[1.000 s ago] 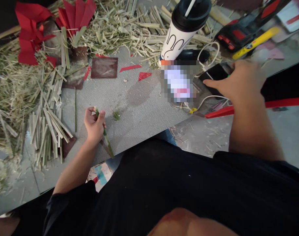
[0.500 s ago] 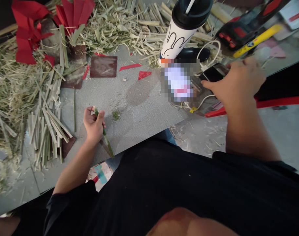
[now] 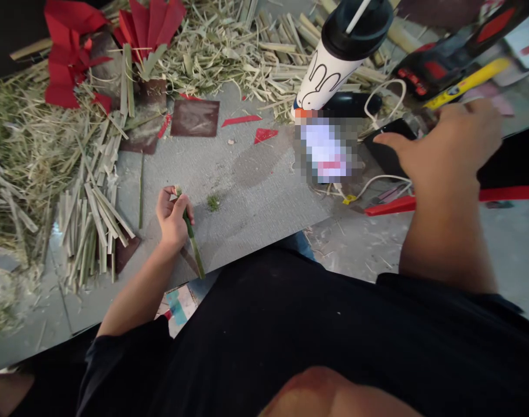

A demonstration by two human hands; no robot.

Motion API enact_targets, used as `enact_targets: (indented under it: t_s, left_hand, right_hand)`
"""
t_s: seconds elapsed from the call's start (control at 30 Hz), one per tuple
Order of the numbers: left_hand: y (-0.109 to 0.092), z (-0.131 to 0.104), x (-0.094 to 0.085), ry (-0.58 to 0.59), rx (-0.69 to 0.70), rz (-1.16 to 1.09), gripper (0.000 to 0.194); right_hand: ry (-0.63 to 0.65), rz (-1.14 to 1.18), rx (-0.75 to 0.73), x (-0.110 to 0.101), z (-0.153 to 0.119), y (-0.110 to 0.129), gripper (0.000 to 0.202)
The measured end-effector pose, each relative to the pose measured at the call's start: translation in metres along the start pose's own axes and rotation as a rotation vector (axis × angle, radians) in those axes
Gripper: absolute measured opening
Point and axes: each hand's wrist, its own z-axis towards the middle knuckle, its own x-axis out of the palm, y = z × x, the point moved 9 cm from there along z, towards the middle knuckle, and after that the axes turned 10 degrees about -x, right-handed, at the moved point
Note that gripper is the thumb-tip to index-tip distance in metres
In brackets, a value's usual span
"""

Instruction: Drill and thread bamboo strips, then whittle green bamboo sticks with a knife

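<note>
My left hand [image 3: 174, 217] is closed around a green bamboo strip [image 3: 196, 249], held above the near edge of the table. The strip's pale upper end pokes out by the fingertips, and its lower end slants toward my body. On the right, my right hand [image 3: 455, 142] reaches over the table with the thumb stretched out and away from the fingers. The thumb lies over a black box-like device [image 3: 388, 147] with a white cable [image 3: 368, 182] beside it. Most of the fingers are hidden behind the hand; I cannot tell whether they touch anything.
Split bamboo strips [image 3: 88, 231] and shavings [image 3: 203, 55] cover the left and back of the table [image 3: 247, 202]. Red folded paper [image 3: 64, 58], brown squares [image 3: 194, 119], a lidded cup [image 3: 329, 63], a blurred-out phone [image 3: 323, 147], a yellow marker [image 3: 468, 84] and a cordless tool [image 3: 424, 69] lie around.
The view has shifted, so the table appears further right. My right hand has moved slightly right across the black device. My left hand still holds the strip in the same pose.
</note>
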Motion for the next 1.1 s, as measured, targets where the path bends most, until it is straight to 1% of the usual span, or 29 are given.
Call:
enact_targets:
  t_s: [0.03,0.07,0.1,0.13,0.17,0.2,0.23,0.27,0.3,0.33,0.37,0.43,0.5,0.57,0.63,0.67,0.73,0.83,0.97,1.0,1.03,1.07,1.1]
  left_hand:
    - [-0.001,0.000,0.001,0.002,0.000,-0.008,0.053]
    - [-0.001,-0.001,0.002,-0.001,-0.004,-0.012,0.053]
    - [-0.002,-0.001,0.003,-0.006,-0.009,-0.016,0.053]
    - [-0.002,-0.002,0.003,-0.008,-0.018,-0.016,0.053]
    - [-0.002,-0.003,0.004,-0.008,-0.032,-0.013,0.052]
    - [-0.001,-0.003,0.005,-0.005,-0.052,-0.007,0.050]
    - [0.000,-0.004,0.006,0.001,-0.079,0.000,0.048]
    - [0.002,-0.006,0.008,0.013,-0.109,0.004,0.044]
    - [0.003,-0.007,0.009,0.027,-0.138,0.001,0.041]
    - [0.004,-0.008,0.010,0.044,-0.163,-0.009,0.038]
    - [0.004,-0.009,0.011,0.060,-0.183,-0.028,0.035]
    - [0.005,-0.011,0.012,0.086,-0.205,-0.074,0.032]
    - [0.005,-0.012,0.012,0.108,-0.223,-0.112,0.031]
    - [0.008,-0.012,0.013,0.133,-0.252,-0.135,0.031]
    - [0.011,-0.012,0.015,0.156,-0.281,-0.143,0.030]
    - [0.012,-0.012,0.016,0.166,-0.292,-0.142,0.028]
    - [0.013,-0.012,0.019,0.183,-0.307,-0.129,0.025]
    - [0.013,-0.009,0.020,0.185,-0.310,-0.118,0.024]
    - [0.010,-0.006,0.023,0.198,-0.293,-0.102,0.026]
    - [0.009,-0.007,0.025,0.203,-0.296,-0.092,0.026]
    - [0.006,-0.007,0.027,0.202,-0.292,-0.085,0.026]
    - [0.003,-0.008,0.030,0.202,-0.282,-0.083,0.026]
    - [0.000,-0.010,0.033,0.192,-0.271,-0.079,0.026]
  right_hand:
    - [-0.061,0.011,-0.005,-0.007,-0.004,0.009,0.080]
    - [-0.107,0.065,-0.077,-0.014,-0.009,0.028,0.066]
    - [-0.133,0.157,-0.185,-0.020,-0.018,0.052,0.047]
    - [-0.125,0.305,-0.359,-0.026,-0.030,0.086,0.033]
    - [-0.076,0.488,-0.540,-0.030,-0.047,0.123,0.037]
    - [0.012,0.662,-0.677,-0.033,-0.066,0.160,0.048]
    - [0.165,0.809,-0.769,-0.031,-0.086,0.196,0.053]
    - [0.357,0.916,-0.840,-0.025,-0.108,0.232,0.054]
    - [0.521,0.988,-0.875,-0.018,-0.129,0.263,0.054]
    - [0.659,1.023,-0.899,-0.012,-0.146,0.290,0.052]
    - [0.711,1.041,-0.902,-0.007,-0.156,0.310,0.051]
    - [0.690,1.159,-0.974,-0.006,-0.165,0.335,0.044]
    - [0.706,1.280,-1.023,0.000,-0.165,0.341,0.034]
    - [0.718,1.341,-1.057,0.010,-0.158,0.334,0.029]
    - [0.632,1.427,-1.073,0.013,-0.145,0.322,0.028]
    - [0.560,1.455,-1.053,0.014,-0.137,0.316,0.027]
    - [0.480,1.463,-1.002,0.018,-0.128,0.309,0.024]
    - [0.472,1.419,-0.967,0.017,-0.131,0.309,0.017]
    - [0.433,1.356,-1.020,0.004,-0.145,0.312,0.026]
    - [0.460,1.359,-1.032,0.003,-0.149,0.314,0.029]
    - [0.525,1.384,-1.030,0.005,-0.153,0.316,0.032]
    - [0.624,1.427,-1.011,0.009,-0.157,0.319,0.035]
    - [0.750,1.485,-0.979,0.013,-0.163,0.322,0.038]
